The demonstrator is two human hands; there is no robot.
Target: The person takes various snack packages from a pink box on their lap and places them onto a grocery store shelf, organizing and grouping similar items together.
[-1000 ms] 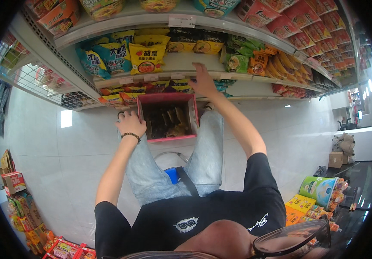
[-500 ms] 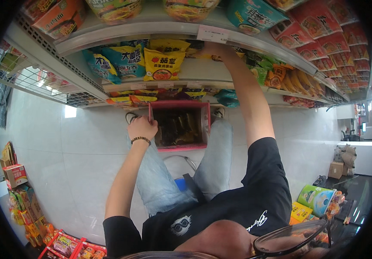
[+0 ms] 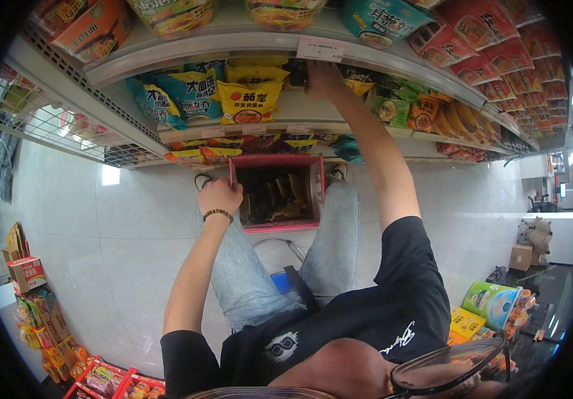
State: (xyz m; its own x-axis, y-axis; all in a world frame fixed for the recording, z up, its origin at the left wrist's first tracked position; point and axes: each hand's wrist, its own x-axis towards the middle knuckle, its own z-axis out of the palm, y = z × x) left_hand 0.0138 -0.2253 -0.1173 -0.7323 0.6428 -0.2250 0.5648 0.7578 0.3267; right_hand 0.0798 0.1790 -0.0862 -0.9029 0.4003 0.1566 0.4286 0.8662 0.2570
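Observation:
My left hand (image 3: 220, 196) is closed on the left rim of an open pink-red carton (image 3: 281, 227), which stands between my legs. Inside the carton lie several dark packets (image 3: 276, 196) in a row. My right arm stretches forward into the middle shelf. There my right hand (image 3: 323, 81) is among dark packets (image 3: 296, 72), its fingers mostly hidden by the upper shelf's edge and price label (image 3: 321, 50). Left of it stand yellow noodle bags (image 3: 248, 103) and blue noodle bags (image 3: 190, 93); on its right is another yellow packet (image 3: 360, 86).
Cup noodles (image 3: 380, 23) line the shelf above, with red packs (image 3: 483, 36) to their right. Green bags (image 3: 393, 110) sit farther right on the middle shelf. A wire rack (image 3: 53, 126) juts out at left. Below is a lower shelf of bags (image 3: 220, 151).
My right hand has shifted slightly left and toward me on the shelf, and more of it shows below the upper edge. My left hand stays on the carton.

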